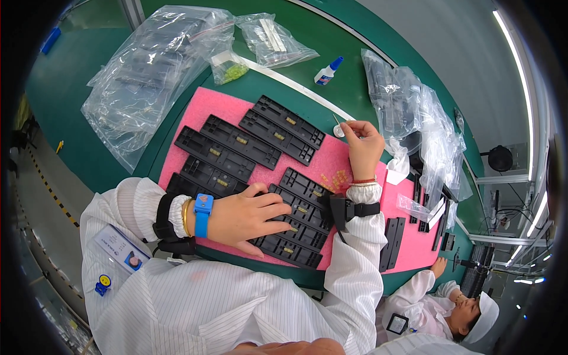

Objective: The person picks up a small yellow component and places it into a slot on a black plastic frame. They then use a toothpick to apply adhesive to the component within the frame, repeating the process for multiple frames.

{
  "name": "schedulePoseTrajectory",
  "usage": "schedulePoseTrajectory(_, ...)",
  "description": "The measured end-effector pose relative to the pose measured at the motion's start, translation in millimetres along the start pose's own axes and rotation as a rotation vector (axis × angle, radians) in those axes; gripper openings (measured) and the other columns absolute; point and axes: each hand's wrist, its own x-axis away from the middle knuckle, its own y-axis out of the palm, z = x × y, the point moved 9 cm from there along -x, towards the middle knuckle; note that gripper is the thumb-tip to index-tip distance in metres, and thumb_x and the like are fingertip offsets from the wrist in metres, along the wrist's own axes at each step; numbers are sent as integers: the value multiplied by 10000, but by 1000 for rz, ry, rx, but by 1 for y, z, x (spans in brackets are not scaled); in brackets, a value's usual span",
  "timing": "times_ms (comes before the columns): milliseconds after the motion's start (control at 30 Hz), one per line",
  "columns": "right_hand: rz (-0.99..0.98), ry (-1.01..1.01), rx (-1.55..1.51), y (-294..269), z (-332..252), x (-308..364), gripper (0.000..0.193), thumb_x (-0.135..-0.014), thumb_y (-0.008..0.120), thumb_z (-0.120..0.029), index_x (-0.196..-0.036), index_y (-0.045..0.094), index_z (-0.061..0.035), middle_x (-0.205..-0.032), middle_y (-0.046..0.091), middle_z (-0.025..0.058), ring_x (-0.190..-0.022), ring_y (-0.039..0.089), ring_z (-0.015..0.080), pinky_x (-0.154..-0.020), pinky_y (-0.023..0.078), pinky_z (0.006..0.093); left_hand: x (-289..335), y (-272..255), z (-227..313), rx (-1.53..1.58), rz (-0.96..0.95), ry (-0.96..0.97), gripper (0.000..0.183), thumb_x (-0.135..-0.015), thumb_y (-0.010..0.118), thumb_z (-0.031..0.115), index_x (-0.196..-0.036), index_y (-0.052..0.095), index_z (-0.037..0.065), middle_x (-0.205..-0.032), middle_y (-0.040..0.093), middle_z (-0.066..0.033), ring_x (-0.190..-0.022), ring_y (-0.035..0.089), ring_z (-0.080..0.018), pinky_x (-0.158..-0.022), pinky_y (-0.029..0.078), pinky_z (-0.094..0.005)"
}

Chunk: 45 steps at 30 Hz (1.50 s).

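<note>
My left hand (247, 218) lies flat, fingers spread, on a row of black rectangular plastic parts (296, 222) at the near edge of a pink foam mat (331, 160). My right hand (362, 145) is raised over the mat's far edge, thumb and fingers pinched on a thin stick (337, 120) whose tip is at a small white round dish (338, 131). More black parts (260, 137) with small gold pieces in their middles lie in rows across the mat. Tiny gold pieces (335, 177) are scattered on the foam below my right wrist.
A small glue bottle (326, 73) with a blue cap stands on the green table beyond the mat. Clear plastic bags (148, 77) lie at the far left, others (414, 112) at the right. Black strips (391, 242) lie on the mat's right. A co-worker (449, 307) sits lower right.
</note>
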Motion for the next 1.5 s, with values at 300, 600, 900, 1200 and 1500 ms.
schedulePoseTrajectory(300, -44, -54, 8, 7, -1, 3, 149, -896, 818, -84, -1009, 811, 14, -859, 802, 72, -729, 697, 100, -712, 550, 265, 1, 2, -1, 10, 36, 13, 771, -795, 849, 564, -1393, 631, 129, -1416, 557, -131, -1336, 510, -307, -1101, 337, -505)
schedulePoseTrajectory(600, -87, 11, 49, 7, -15, 7, 176, -879, 860, -119, -958, 802, 27, -841, 793, 72, -725, 689, 98, -699, 543, 255, 3, 3, 0, 1, 33, 11, 784, -806, 832, 584, -1412, 622, 134, -1428, 550, -136, -1337, 505, -310, -1102, 328, -513)
schedulePoseTrajectory(900, -62, 41, 100, -1, -11, 7, 199, -897, 870, -141, -939, 799, 40, -837, 777, 47, -746, 680, 81, -685, 523, 238, 3, 3, 0, -14, 47, 18, 795, -799, 825, 603, -1416, 633, 139, -1422, 560, -133, -1317, 517, -306, -1106, 312, -500)
schedulePoseTrajectory(1200, -32, -39, 81, -2, -7, 9, 150, -908, 818, -113, -993, 830, 10, -840, 796, 80, -710, 685, 109, -696, 538, 283, 2, 2, 1, -10, 42, 19, 785, -807, 820, 612, -1407, 632, 143, -1424, 556, -128, -1316, 515, -302, -1105, 309, -507)
schedulePoseTrajectory(1500, -28, -26, 57, -1, -10, 10, 157, -895, 832, -96, -999, 820, 21, -822, 791, 67, -705, 685, 107, -699, 538, 276, 2, 3, 0, 13, 39, 12, 783, -815, 814, 604, -1416, 621, 140, -1431, 551, -132, -1324, 510, -305, -1110, 303, -521)
